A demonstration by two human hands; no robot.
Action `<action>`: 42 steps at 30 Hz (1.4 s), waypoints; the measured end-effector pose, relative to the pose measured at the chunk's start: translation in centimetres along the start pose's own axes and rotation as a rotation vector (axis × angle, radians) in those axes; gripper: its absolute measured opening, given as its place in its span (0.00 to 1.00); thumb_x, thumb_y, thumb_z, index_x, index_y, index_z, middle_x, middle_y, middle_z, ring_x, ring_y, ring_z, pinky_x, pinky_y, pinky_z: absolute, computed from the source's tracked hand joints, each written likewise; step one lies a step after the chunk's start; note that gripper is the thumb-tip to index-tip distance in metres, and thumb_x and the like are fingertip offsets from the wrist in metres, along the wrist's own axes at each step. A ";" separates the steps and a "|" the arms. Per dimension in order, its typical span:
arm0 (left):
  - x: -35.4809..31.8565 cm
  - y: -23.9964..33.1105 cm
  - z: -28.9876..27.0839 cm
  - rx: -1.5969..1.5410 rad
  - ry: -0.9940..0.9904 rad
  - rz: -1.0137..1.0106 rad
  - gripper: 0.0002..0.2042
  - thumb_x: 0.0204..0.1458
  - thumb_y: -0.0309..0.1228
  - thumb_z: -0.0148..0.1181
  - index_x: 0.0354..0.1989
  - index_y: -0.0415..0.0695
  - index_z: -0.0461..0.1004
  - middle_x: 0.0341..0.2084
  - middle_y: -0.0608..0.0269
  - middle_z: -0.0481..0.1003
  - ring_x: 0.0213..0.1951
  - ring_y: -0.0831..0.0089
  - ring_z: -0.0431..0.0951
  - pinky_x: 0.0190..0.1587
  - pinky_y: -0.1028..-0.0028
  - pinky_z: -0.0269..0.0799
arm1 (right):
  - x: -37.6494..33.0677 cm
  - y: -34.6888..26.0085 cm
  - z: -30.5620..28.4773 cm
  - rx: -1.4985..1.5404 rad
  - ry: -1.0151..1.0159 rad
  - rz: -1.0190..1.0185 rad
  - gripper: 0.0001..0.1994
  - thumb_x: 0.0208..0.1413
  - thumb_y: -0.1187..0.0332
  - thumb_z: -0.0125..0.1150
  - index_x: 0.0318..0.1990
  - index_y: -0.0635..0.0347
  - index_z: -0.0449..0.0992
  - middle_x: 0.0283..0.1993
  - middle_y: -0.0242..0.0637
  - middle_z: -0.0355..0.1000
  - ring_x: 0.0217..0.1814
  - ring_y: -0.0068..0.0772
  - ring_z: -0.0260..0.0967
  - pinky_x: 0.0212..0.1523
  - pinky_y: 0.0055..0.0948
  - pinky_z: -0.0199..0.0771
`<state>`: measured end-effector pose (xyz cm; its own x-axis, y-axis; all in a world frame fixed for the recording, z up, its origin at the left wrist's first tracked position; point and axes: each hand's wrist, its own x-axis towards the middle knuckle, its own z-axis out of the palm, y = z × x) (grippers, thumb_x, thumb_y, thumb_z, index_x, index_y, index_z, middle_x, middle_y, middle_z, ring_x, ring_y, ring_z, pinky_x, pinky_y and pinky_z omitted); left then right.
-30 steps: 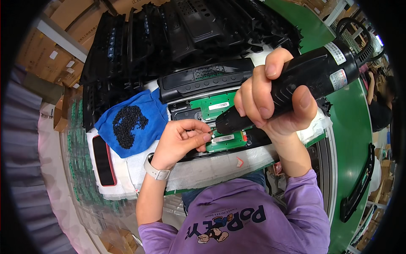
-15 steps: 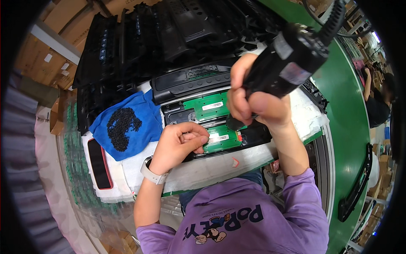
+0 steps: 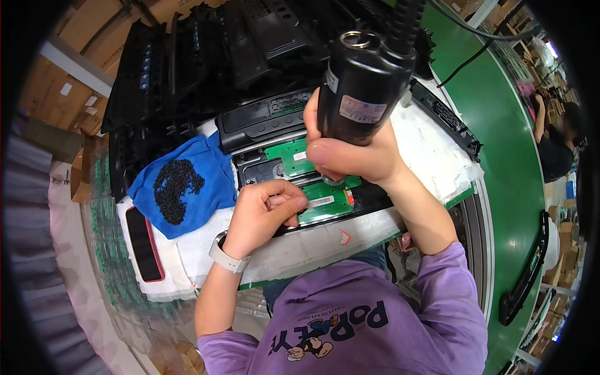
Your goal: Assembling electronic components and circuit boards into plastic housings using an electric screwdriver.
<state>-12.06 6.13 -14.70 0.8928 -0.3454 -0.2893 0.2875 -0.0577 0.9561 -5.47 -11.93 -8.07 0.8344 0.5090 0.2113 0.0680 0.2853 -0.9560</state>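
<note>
White sheet (image 3: 431,147): bright, washed out right
Black panels (image 3: 247,53): dark, far detail lost
Power tool (image 3: 359,81): glossy highlights
Grey curtain (image 3: 39,231): bowed, fades into black rim
Far right: soft, small bright spot (image 3: 552,49)

Here's phone (image 3: 144,245), screen dark, at near left corner of worktop (image 3: 431,147); cardboard boxes (image 3: 69,94) beyond far left corner; curtain (image 3: 37,215) hanging off left edge; person (image 3: 558,150) past right edge.
</note>
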 end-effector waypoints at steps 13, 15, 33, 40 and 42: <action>0.0 -0.1 0.1 -0.134 0.082 0.106 0.05 0.51 0.25 0.56 0.31 0.34 0.74 0.21 0.64 0.74 0.21 0.83 0.72 0.24 0.84 0.68 | -0.4 0.5 -1.5 0.193 -0.111 -0.222 0.16 0.50 0.63 0.58 0.38 0.64 0.62 0.16 0.29 0.60 0.11 0.20 0.55 0.14 0.22 0.57; 0.0 0.0 0.1 -0.130 0.101 0.149 0.05 0.51 0.25 0.56 0.32 0.34 0.74 0.21 0.64 0.74 0.21 0.83 0.73 0.25 0.84 0.69 | -0.3 0.3 -1.9 0.360 -0.145 -0.408 0.21 0.53 0.52 0.53 0.41 0.61 0.60 0.16 0.28 0.60 0.11 0.21 0.55 0.17 0.24 0.60; 0.0 0.1 0.2 -0.253 0.105 0.156 0.06 0.51 0.24 0.56 0.32 0.33 0.73 0.23 0.58 0.75 0.20 0.79 0.72 0.26 0.82 0.69 | -0.6 0.7 -1.1 0.542 0.040 -0.503 0.17 0.55 0.53 0.45 0.39 0.59 0.63 0.15 0.32 0.60 0.10 0.24 0.55 0.18 0.28 0.60; -0.4 0.6 0.2 -0.283 0.087 0.095 0.06 0.49 0.23 0.57 0.33 0.33 0.73 0.23 0.58 0.75 0.22 0.79 0.74 0.27 0.81 0.71 | -0.8 0.5 -0.9 0.550 0.046 -0.536 0.18 0.55 0.53 0.45 0.40 0.60 0.63 0.16 0.33 0.60 0.10 0.24 0.54 0.17 0.29 0.60; -0.5 1.0 0.3 -0.276 0.079 0.069 0.06 0.49 0.22 0.58 0.34 0.33 0.73 0.23 0.58 0.75 0.22 0.78 0.74 0.27 0.81 0.71 | -0.8 0.3 -1.2 0.570 0.042 -0.514 0.18 0.55 0.53 0.45 0.40 0.60 0.63 0.15 0.33 0.60 0.10 0.24 0.54 0.17 0.29 0.60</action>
<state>-12.36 5.99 -13.60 0.9346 -0.2650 -0.2374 0.2991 0.2239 0.9276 -5.48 -13.21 -8.72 0.7948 0.1712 0.5823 0.1699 0.8583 -0.4842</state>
